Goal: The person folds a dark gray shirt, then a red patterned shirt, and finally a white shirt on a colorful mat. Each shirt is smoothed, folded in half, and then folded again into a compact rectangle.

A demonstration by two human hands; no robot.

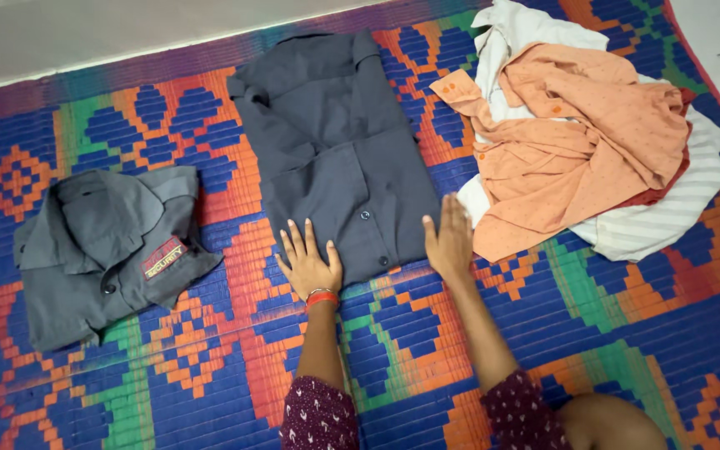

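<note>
Pressing flat on a dark grey button-front shirt laid lengthwise on the mat, the left hand rests palm down with fingers spread on the lower left corner of the garment; nothing is grasped. The right hand lies open with fingers together along the lower right edge of the same shirt, its palm against the cloth edge, also grasping nothing. A red and silver bangle circles the left wrist, and maroon dotted sleeves cover both forearms near the bottom of the view.

The shirt is partly folded into a long panel, collar toward the far end and a row of dark buttons running down its right half. It occupies the centre of a woven plastic floor mat patterned in blue, orange, green and purple diamonds.

To the left, well apart from the hands, lies a second grey shirt, already folded into a compact square, collar up. A small rectangular chest patch, red with a pale border, sits tilted on its right front.

To the right, just beside the right hand, is a loose heap of unfolded clothes: a peach dotted shirt on top, over a white ribbed garment with a dark red cloth edge between them.
</note>
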